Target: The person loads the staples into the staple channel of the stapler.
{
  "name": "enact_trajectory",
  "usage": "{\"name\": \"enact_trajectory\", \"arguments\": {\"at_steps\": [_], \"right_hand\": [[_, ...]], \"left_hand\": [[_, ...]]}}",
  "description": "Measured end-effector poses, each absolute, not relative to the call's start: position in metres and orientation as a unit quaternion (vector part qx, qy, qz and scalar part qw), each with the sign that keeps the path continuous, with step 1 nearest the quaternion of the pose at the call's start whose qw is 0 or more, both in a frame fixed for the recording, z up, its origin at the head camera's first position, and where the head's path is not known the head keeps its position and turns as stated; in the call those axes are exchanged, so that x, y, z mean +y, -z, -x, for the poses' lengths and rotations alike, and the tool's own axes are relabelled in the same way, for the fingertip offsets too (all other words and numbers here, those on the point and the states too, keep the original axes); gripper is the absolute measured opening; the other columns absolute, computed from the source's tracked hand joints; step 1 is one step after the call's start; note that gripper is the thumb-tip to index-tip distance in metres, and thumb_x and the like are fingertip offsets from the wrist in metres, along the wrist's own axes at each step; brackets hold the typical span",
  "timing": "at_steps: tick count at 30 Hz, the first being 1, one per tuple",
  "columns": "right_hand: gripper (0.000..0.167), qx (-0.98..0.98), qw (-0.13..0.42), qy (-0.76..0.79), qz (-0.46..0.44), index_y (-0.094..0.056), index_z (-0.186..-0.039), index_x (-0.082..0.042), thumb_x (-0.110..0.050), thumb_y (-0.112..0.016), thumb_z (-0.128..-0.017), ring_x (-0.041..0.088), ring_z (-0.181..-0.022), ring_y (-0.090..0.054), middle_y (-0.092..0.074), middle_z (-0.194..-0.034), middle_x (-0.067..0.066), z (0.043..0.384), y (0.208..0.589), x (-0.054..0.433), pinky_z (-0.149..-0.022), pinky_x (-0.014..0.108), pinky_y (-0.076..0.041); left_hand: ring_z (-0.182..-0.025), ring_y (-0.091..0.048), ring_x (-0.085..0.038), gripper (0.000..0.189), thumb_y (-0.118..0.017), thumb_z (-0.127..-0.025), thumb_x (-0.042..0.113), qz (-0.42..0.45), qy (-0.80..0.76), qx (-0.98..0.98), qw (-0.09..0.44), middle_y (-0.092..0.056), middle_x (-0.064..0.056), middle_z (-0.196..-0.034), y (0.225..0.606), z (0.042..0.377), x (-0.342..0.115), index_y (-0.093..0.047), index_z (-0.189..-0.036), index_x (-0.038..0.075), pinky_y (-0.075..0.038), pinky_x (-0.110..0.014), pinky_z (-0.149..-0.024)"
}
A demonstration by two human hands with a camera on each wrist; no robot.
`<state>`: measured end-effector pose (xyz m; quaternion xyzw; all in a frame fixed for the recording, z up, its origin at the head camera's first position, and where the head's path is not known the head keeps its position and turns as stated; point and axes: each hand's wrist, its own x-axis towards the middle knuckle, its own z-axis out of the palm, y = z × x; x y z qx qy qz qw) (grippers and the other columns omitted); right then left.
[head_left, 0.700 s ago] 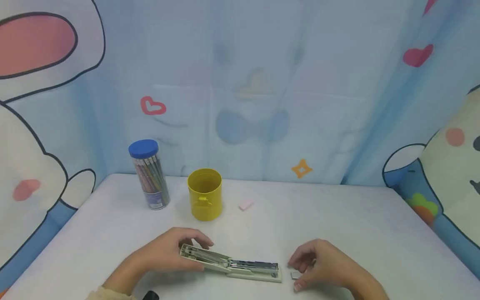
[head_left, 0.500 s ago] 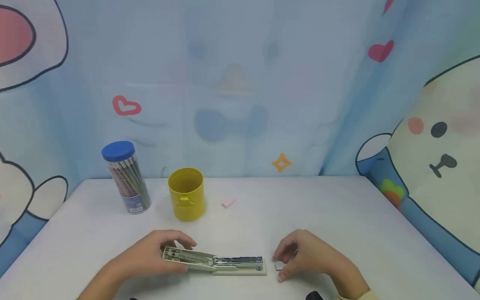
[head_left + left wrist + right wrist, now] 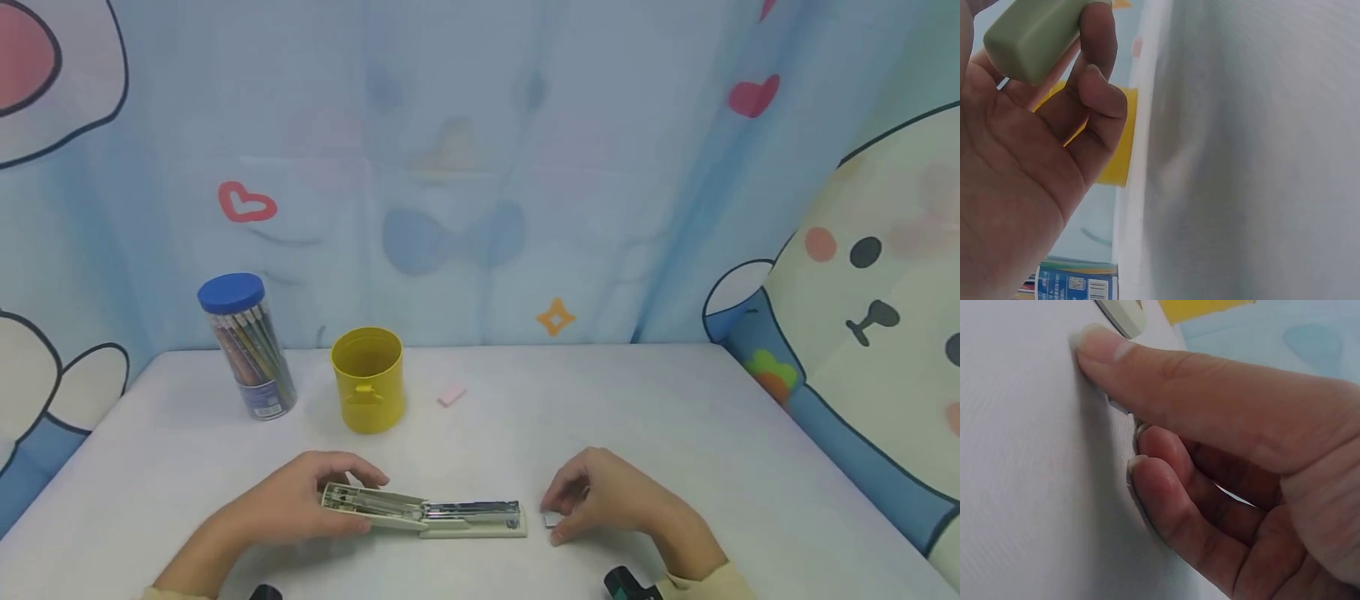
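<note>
A pale green stapler (image 3: 471, 528) lies folded wide at its hinge on the white table, its metal magazine exposed. My left hand (image 3: 300, 500) grips the end of its top arm, thumb in front and fingers behind; close up, the left wrist view has that green end (image 3: 1035, 40) between thumb and fingers. Just right of the stapler's base, a small silvery strip, which looks like staples (image 3: 552, 519), sits low at the tabletop. My right hand (image 3: 611, 504) pinches it between thumb and curled fingertips. In the right wrist view the thumb (image 3: 1210, 394) hides most of the strip.
Behind the stapler stand a yellow cup (image 3: 369, 387) and a clear tub of pencils (image 3: 251, 354) with a blue lid. A pink eraser-like block (image 3: 452, 395) lies right of the cup. A printed blue curtain (image 3: 450, 167) hangs along the table's back edge.
The head view has swung right, so everything appears further left. Both hands keep nearly the same places relative to the stapler and the small strip.
</note>
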<state>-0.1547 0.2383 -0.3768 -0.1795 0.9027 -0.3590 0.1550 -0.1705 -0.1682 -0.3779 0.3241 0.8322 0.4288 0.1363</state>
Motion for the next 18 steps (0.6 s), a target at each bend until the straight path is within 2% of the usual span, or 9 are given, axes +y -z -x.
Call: {"name": "enact_trajectory", "arguments": {"at_steps": [11,18], "right_hand": [[0.025,0.901,0.162,0.365,0.170,-0.079,-0.083,-0.019,-0.018,-0.096,-0.064,0.019,-0.074,-0.062,-0.070,-0.079,-0.007,0.1547,0.3788,0.2401,-0.064,0.028,-0.052],[0.019,0.897,0.163,0.368,0.181,-0.080,-0.081,-0.019,-0.018,-0.093,-0.069,0.018,-0.070,-0.061,-0.069,-0.075,-0.006,0.1561,0.3806,0.2410,-0.061,0.027,-0.051]], "left_hand": [[-0.108,-0.060,-0.013,0.036,-0.082,-0.084,0.033,-0.344,-0.434,0.823,0.131,-0.070,0.013,-0.111,0.3813,0.1731,-0.1663,-0.074,-0.117,0.020,-0.046,-0.033,-0.096],[-0.111,-0.060,-0.015,0.035,-0.082,-0.085,0.033,-0.341,-0.434,0.822,0.140,-0.069,0.013,-0.112,0.3799,0.1725,-0.1667,-0.074,-0.117,0.021,-0.045,-0.036,-0.098]]}}
